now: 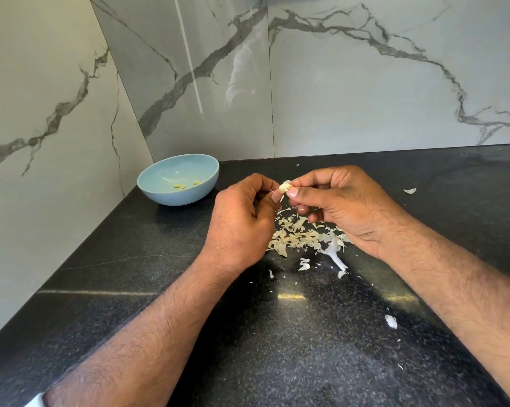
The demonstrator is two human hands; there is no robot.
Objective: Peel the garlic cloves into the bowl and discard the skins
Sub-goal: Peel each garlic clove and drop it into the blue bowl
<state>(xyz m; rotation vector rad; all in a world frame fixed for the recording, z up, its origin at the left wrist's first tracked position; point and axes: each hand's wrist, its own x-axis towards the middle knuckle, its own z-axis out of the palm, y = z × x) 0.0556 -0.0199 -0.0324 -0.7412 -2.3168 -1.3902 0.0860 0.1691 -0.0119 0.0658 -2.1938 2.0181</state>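
Observation:
A pale garlic clove [285, 187] with skin partly on it is held above the black counter between both hands. My right hand [340, 202] pinches it between thumb and forefinger. My left hand [243, 221] has its fingers curled, and its fingertips pinch the clove's skin from the left. Below the hands lies a pile of garlic skins [299, 237]. A light blue bowl [156, 183] stands at the back left in the wall corner, with a few peeled cloves [179, 186] inside.
The black speckled counter [277, 333] meets marble walls [365, 83] at the back and on the left. Stray skin scraps lie at the right [410, 190] and near the front right [391, 321].

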